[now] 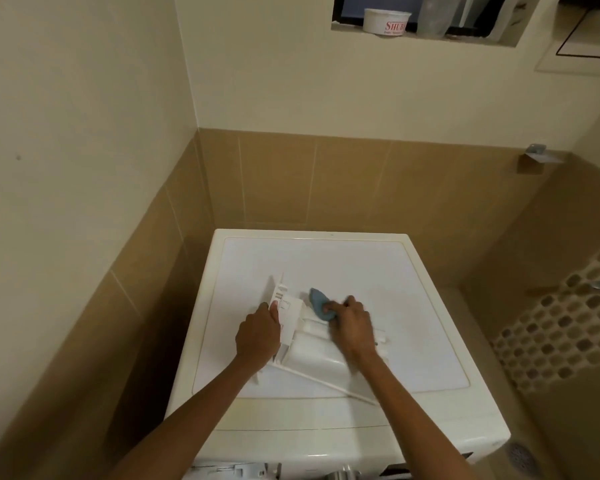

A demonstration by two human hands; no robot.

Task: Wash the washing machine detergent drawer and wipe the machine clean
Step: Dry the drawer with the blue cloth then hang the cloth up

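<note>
Detergent drawer [315, 355] sits mid-frame; left hand [257, 336] grips it, right hand [352, 323] pinches a blue cloth [316, 300] (wiping step); next maybe the washing machine [378, 271]

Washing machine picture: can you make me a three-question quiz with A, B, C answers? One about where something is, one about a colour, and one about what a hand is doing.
1. Where is the detergent drawer?
A) on top of the washing machine
B) in a bucket
C) inside a sink

2. What colour is the cloth?
A) red
B) blue
C) yellow

3. What is the right hand doing?
A) hanging free
B) waving
C) gripping the cloth

Answers:
1 A, the drawer lies on the machine's white top, held by the left hand.
2 B, the cloth is plainly blue.
3 C, its fingers curl round the cloth.
</note>
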